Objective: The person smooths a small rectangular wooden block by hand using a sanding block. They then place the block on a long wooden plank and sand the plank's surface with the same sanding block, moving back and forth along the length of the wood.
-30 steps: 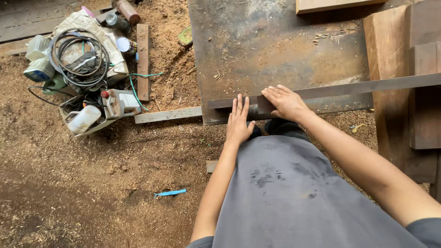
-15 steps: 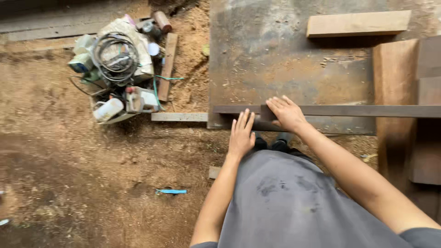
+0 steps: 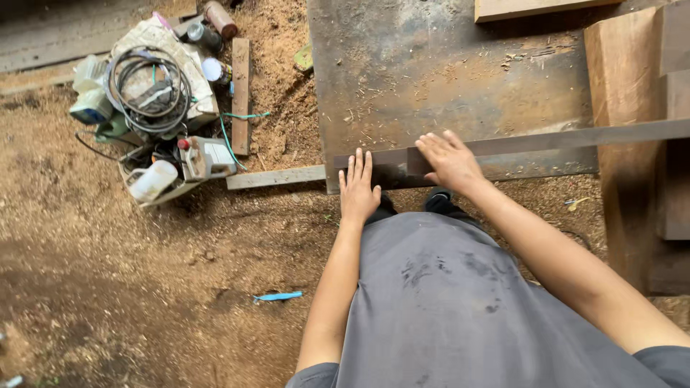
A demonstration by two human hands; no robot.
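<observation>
Plank under both flat hands, on sheet.

Sawdust-covered dirt ground. Upper left, a pile of gear: coiled black cable on a whitish sack, a white plastic bottle in a shallow tray, a small grey power tool beside it, a rusty can at the top. A short wooden board stands just right of the pile, green cord crossing it. A pale wood strip lies below. Blue flat object on the ground. Thick timber blocks at right; light plank at top edge.
</observation>
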